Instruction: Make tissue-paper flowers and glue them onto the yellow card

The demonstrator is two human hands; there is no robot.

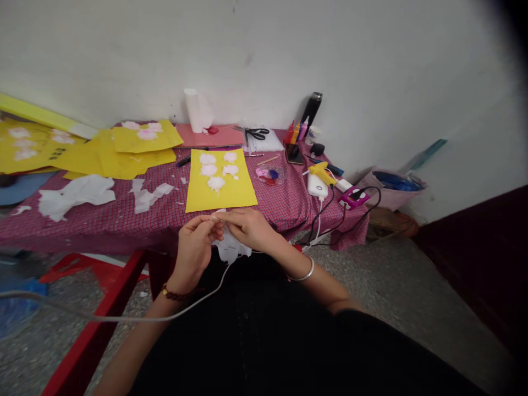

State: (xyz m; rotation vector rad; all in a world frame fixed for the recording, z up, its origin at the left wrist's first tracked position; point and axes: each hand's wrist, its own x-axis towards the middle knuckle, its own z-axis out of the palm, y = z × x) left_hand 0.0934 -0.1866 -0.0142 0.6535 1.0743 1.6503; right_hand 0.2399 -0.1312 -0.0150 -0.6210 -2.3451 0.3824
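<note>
My left hand [194, 248] and my right hand [251, 226] meet over my lap at the table's front edge. The fingers of both are closed in a pinch on white tissue paper [231, 250], whose loose part hangs below my right hand. Fingertips partly hide the pinched bit. Just beyond them lies a yellow sheet [223, 202] bearing several pale pink paper blossoms [215, 183]. Torn tissue pieces [150, 196] and a larger crumpled tissue sheet [78, 192] are on the checked cloth to the left.
A yellow glue gun [324, 173] rests over a white power bank [317, 186], beside a purple power strip [353, 198] with cords. Scissors [256, 133], a phone [293, 154] and a paper roll [193, 110] stand farther back. A white cable [165, 318] crosses my left forearm.
</note>
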